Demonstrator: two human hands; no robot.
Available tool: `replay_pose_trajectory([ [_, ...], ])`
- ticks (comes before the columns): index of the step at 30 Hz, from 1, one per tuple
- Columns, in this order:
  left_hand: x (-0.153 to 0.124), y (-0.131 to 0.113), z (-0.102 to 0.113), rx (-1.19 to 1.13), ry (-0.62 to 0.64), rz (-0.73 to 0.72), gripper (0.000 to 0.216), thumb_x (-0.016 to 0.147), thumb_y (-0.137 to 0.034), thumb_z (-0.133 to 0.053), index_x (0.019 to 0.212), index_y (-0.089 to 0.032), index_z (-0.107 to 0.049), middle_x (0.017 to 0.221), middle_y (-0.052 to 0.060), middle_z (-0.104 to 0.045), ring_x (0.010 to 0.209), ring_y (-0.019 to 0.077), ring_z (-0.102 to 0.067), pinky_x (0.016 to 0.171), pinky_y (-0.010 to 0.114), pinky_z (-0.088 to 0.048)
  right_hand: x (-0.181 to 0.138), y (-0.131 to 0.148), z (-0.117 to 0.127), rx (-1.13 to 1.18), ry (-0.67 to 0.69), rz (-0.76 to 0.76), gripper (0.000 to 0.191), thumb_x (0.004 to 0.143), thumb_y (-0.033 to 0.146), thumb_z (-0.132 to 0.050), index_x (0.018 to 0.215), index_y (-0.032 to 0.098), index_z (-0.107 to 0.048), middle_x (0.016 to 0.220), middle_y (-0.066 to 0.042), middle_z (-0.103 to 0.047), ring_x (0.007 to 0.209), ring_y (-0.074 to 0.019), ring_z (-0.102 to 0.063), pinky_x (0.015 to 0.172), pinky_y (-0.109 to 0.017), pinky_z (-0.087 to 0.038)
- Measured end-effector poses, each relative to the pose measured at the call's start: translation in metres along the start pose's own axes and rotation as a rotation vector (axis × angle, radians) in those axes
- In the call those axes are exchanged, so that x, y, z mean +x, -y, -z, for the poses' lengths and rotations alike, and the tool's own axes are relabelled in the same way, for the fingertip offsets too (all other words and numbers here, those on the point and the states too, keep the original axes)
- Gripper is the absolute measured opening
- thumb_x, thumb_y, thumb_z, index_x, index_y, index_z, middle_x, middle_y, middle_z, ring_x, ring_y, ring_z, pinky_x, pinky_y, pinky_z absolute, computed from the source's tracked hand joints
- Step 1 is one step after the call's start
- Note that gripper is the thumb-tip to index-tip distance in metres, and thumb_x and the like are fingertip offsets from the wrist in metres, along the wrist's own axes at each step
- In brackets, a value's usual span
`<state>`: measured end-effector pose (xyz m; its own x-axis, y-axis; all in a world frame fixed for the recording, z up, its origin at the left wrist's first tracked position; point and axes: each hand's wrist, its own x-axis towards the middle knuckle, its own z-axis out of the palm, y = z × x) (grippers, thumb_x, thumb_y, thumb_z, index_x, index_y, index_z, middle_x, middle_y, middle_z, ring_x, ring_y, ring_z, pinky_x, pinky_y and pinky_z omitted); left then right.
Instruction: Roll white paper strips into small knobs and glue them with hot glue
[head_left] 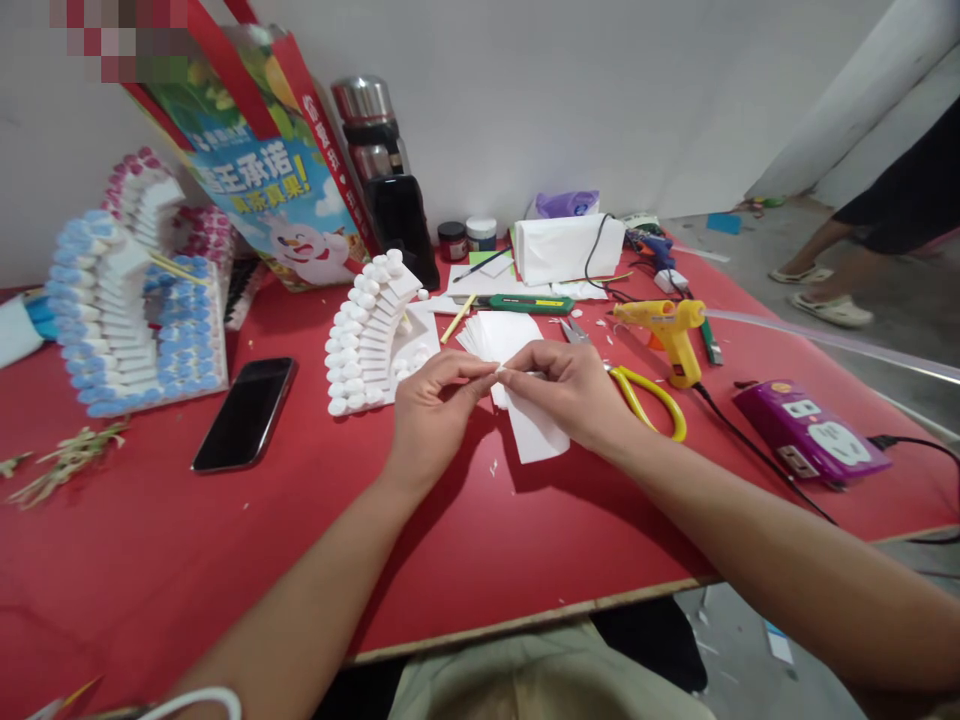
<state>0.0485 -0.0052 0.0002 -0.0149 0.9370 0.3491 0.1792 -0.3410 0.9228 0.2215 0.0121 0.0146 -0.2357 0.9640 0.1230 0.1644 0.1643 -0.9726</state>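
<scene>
My left hand (442, 400) and my right hand (570, 385) meet fingertip to fingertip over the table. Both are closed in a pinch on a small white piece (500, 370), mostly hidden by the fingers, so its kind is unclear. Beneath them lie white paper strips (536, 430), fanned out and partly covered by the hands. Left of my left hand stands a curved white model (367, 345) with stepped slats and rounded white pieces along its edge. Scissors with yellow handles (637, 395) lie just beyond my right hand.
A yellow glue gun (667, 330) and a purple power box (814, 430) with cables are on the right. A green cutter (525, 303) lies behind the strips. At left are a phone (246, 412), a blue-and-white model (135, 320) and a bag (277, 180). A person's legs (862, 230) show far right.
</scene>
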Motion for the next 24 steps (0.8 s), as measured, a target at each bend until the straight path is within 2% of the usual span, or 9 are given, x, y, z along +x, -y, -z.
replay_pose_trajectory([
  [3,0.008,0.005,0.009,-0.28,0.095,0.302,0.016,0.072,-0.03,-0.089,0.082,-0.021,-0.081,0.082,0.004,-0.076,0.074,0.0172,-0.071,0.078,0.034,-0.062,0.0,0.0,0.002,-0.055,0.054,0.063,0.022,0.085,0.036,-0.071,0.075,0.017,-0.071,0.068,-0.001,-0.066,0.061,-0.0117,-0.051,0.054,-0.026,-0.035],
  [5,0.01,0.008,0.013,-0.383,0.157,0.413,0.02,0.068,-0.029,-0.092,0.084,-0.021,-0.082,0.08,0.005,-0.078,0.07,0.0176,-0.072,0.077,0.036,-0.063,0.0,0.001,0.004,-0.087,0.099,0.091,0.022,0.088,0.037,-0.07,0.078,0.017,-0.073,0.072,-0.002,-0.069,0.062,-0.0123,-0.054,0.055,-0.026,-0.036],
  [7,0.011,0.011,0.016,-0.411,0.2,0.459,0.025,0.067,-0.03,-0.092,0.089,-0.021,-0.083,0.082,0.006,-0.079,0.071,0.0188,-0.073,0.079,0.038,-0.063,-0.001,0.003,0.007,-0.108,0.132,0.109,0.022,0.089,0.038,-0.069,0.082,0.017,-0.075,0.075,-0.003,-0.072,0.064,-0.013,-0.056,0.056,-0.026,-0.037],
  [9,0.01,0.011,0.016,-0.361,0.202,0.433,0.027,0.07,-0.031,-0.091,0.094,-0.021,-0.084,0.086,0.007,-0.08,0.074,0.0198,-0.074,0.081,0.039,-0.063,0.0,0.004,0.009,-0.106,0.159,0.113,0.025,0.09,0.041,-0.069,0.085,0.017,-0.075,0.077,-0.004,-0.073,0.065,-0.0135,-0.057,0.057,-0.027,-0.038],
  [11,0.007,0.009,0.014,-0.268,0.168,0.346,0.024,0.073,-0.033,-0.088,0.094,-0.022,-0.084,0.089,0.007,-0.08,0.077,0.0194,-0.073,0.082,0.037,-0.062,0.0,0.004,0.01,-0.089,0.167,0.1,0.028,0.09,0.044,-0.069,0.083,0.017,-0.074,0.077,-0.004,-0.073,0.066,-0.0139,-0.058,0.058,-0.027,-0.039],
  [17,0.001,-0.003,0.006,-0.061,0.086,0.125,0.014,0.077,-0.037,-0.086,0.081,-0.024,-0.084,0.082,0.003,-0.076,0.075,0.0165,-0.069,0.077,0.032,-0.06,0.002,0.003,0.009,-0.094,0.106,0.035,0.035,0.085,0.05,-0.073,0.077,0.015,-0.072,0.072,-0.004,-0.069,0.063,-0.0125,-0.053,0.055,-0.026,-0.037],
  [20,0.001,-0.005,0.005,-0.073,0.096,0.125,0.013,0.078,-0.035,-0.085,0.08,-0.023,-0.083,0.081,0.003,-0.074,0.072,0.0152,-0.068,0.073,0.029,-0.06,0.002,0.005,0.01,-0.118,0.077,0.013,0.036,0.082,0.05,-0.075,0.073,0.016,-0.071,0.068,-0.003,-0.067,0.061,-0.0123,-0.051,0.054,-0.026,-0.035],
  [24,0.001,-0.004,0.006,-0.132,0.109,0.175,0.014,0.078,-0.034,-0.086,0.082,-0.021,-0.082,0.081,0.003,-0.075,0.072,0.0157,-0.07,0.072,0.029,-0.061,0.003,0.006,0.013,-0.042,0.14,-0.005,0.039,0.081,0.053,-0.076,0.076,0.015,-0.071,0.07,-0.004,-0.067,0.062,-0.0127,-0.053,0.055,-0.026,-0.037],
])
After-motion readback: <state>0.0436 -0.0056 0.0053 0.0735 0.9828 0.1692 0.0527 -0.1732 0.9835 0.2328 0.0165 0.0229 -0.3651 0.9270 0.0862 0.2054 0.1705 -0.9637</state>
